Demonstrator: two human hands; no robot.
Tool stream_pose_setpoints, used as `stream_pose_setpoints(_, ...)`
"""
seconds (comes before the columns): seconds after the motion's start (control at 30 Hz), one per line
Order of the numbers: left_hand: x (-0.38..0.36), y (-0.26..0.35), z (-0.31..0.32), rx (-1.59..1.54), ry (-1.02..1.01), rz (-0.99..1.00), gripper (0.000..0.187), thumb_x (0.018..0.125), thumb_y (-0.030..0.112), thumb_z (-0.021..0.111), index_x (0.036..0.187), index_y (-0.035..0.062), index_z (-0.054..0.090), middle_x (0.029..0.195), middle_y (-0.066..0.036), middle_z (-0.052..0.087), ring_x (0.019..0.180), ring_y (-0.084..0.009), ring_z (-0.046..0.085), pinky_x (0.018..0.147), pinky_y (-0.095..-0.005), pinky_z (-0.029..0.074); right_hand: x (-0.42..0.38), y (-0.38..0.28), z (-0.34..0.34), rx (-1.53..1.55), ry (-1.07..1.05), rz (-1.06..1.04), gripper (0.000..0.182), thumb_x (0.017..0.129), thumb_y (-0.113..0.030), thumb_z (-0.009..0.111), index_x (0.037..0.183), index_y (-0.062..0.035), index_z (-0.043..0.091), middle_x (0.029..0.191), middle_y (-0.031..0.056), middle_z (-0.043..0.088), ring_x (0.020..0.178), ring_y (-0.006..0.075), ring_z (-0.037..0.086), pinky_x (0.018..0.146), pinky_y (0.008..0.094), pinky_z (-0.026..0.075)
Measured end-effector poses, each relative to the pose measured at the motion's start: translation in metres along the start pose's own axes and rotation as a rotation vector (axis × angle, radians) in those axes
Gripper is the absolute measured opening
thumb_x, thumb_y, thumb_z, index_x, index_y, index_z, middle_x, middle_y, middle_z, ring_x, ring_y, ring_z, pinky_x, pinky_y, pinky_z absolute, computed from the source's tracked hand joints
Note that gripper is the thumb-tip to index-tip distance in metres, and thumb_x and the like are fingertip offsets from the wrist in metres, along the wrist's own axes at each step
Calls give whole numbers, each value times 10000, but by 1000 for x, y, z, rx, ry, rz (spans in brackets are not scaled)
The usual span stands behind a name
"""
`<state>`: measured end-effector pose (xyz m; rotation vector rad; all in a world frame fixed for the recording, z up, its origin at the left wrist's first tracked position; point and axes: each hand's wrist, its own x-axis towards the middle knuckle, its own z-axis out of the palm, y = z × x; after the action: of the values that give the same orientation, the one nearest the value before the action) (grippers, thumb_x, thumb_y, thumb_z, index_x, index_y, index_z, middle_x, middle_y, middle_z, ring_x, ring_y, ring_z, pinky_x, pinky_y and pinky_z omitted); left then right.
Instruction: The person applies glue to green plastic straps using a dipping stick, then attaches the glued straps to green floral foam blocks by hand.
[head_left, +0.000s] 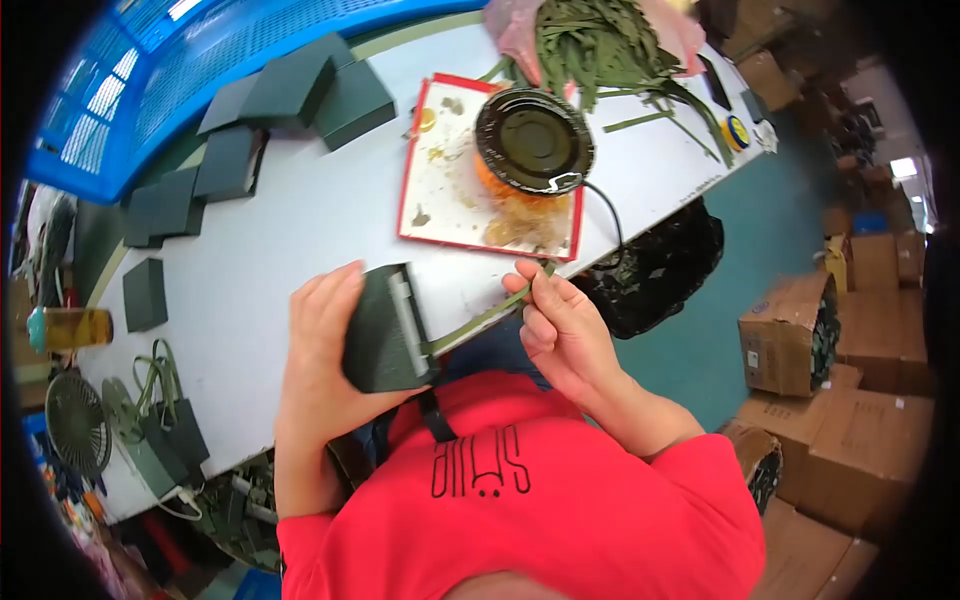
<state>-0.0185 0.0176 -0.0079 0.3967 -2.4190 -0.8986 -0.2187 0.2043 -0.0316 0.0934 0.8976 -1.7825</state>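
My left hand (pixel 325 350) is wrapped round a dark green box (pixel 385 330) just above the front edge of the table. A pale strip shows along the box's right side. From that side a narrow green ribbon (pixel 480 322) runs up to my right hand (pixel 565 325), whose thumb and fingers pinch its far end. Beyond my hands is a round black pot (pixel 535 140) on a stained white board with a red rim (pixel 490 245). What fills the pot looks dark and glossy.
Several dark green boxes (pixel 230 165) stand at the back left, before a blue plastic crate (pixel 200 70). Green ribbons (pixel 605 45) pile in a pink bag at the back. A small fan (pixel 78 425) is at left. Cardboard boxes (pixel 785 340) stack at right. A black cable (pixel 615 220) hangs over the edge.
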Motion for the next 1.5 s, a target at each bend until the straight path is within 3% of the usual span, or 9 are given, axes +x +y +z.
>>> stream_pose_setpoints(0.1, -13, -9, -11, 72, -22, -41, 1119, 544, 281, 957, 1474, 23, 392, 1427, -176, 467, 1295, -356, 476, 1088, -435, 388, 0, -10, -7, 9, 99, -136, 292, 1040, -201, 577, 1275, -30, 601, 1161, 93, 691, 640, 51, 540, 583, 200, 466)
stream_pose_setpoints(0.23, -25, -11, -18, 58, -13, -164, 1121, 520, 208, 945, 1478, 29, 391, 1419, -175, 469, 1290, -359, 474, 1087, -437, 389, 0, -18, -9, 8, 112, -201, 286, 1044, -180, 564, 1289, -33, 575, 1121, 105, 691, 697, 56, 590, 598, 207, 495)
stream_pose_setpoints(0.43, -23, -7, -20, 66, -26, -156, 1099, 530, 187, 949, 1471, 31, 403, 1405, -193, 486, 1261, -392, 467, 1059, -468, 402, 8, -21, -6, 34, 96, -309, 158, 1038, -176, 577, 1129, -48, 599, 966, 80, 698, 679, 73, 605, 585, 201, 493)
stream_pose_setpoints(0.63, -13, -5, -7, 115, -63, -68, 1066, 549, 247, 941, 1459, 41, 425, 1409, -181, 502, 1255, -415, 463, 1047, -503, 399, 24, -43, -7, -193, 49, -333, 144, 1011, -185, 624, 1037, -44, 606, 817, 40, 652, 573, 77, 557, 494, 219, 455)
stream_pose_setpoints(0.73, -7, -2, -1, 114, -92, -6, 1110, 519, 213, 946, 1476, 52, 406, 1423, -175, 489, 1270, -399, 462, 1059, -486, 403, 33, -53, -5, -334, 115, -390, 175, 980, -191, 671, 984, -29, 603, 742, 19, 614, 507, 70, 509, 440, 216, 391)
stream_pose_setpoints(0.8, -3, 1, 3, 93, -86, -3, 1041, 547, 254, 936, 1441, 46, 446, 1415, -174, 499, 1257, -410, 466, 1045, -506, 402, 37, -58, -2, -374, 134, -420, 195, 959, -194, 702, 950, -28, 601, 700, 11, 592, 481, 59, 482, 421, 211, 351)
stream_pose_setpoints(1.5, 5, 8, 10, 67, -106, 41, 957, 559, 272, 923, 1388, 54, 497, 1409, -150, 512, 1253, -393, 484, 1039, -502, 388, 58, -76, 2, -438, 187, -256, 194, 919, -166, 699, 815, -90, 553, 667, -18, 529, 475, 50, 389, 432, 207, 307)
